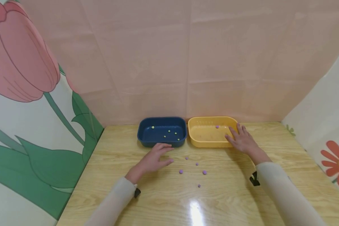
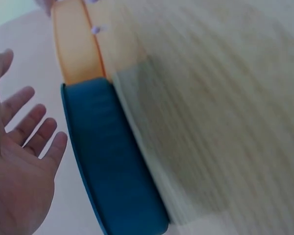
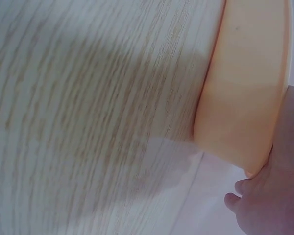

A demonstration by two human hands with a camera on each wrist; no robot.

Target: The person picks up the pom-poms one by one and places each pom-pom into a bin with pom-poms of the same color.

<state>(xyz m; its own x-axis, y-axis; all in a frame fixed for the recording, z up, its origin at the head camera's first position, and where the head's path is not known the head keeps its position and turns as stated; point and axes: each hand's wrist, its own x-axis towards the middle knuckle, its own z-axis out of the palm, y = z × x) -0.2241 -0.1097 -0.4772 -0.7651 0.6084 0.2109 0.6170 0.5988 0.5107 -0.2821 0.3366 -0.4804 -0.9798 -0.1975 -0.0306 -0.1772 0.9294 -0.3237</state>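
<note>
My left hand is held by the front of a dark blue tray, fingers spread and nothing in them. In the left wrist view, that hand appears beside the blue tray's rim. Several small yellow-green balls lie in the blue tray. My right hand reaches over the right end of a yellow tray, its fingers stretched out at the rim. One purple ball is inside that tray. In the right wrist view, the right hand overlaps the tray's corner.
Several purple balls lie scattered on the wooden table in front of the trays. A pink cloth wall rises right behind the trays. Flower-printed panels stand at both sides.
</note>
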